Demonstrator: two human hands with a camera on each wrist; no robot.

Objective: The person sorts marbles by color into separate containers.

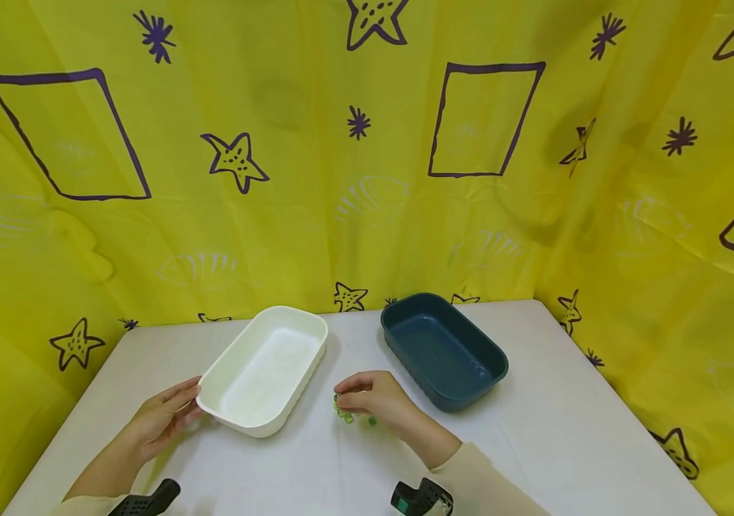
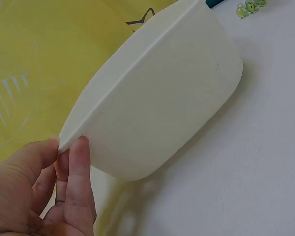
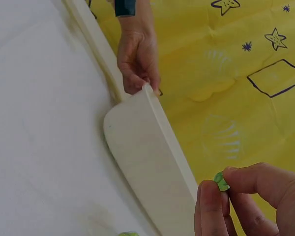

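At the near left corner of a white plastic tub [image 1: 264, 376], my left hand [image 1: 159, 421] pinches the rim between thumb and fingers; the left wrist view shows the fingers [image 2: 78, 169] against the outer wall. My right hand [image 1: 381, 401] is over the table between the two tubs. Between its thumb and fingertips it pinches a small translucent green bead [image 3: 221, 181], partly covered by the fingers. Below this hand lie several more green beads [image 1: 348, 418], some close together and one slightly apart to the right.
A dark teal tub [image 1: 441, 351] stands to the right of my right hand, with nothing visible inside. A white cloth [image 1: 573, 430] covers the table. Yellow patterned curtains [image 1: 302, 158] enclose the back and sides.
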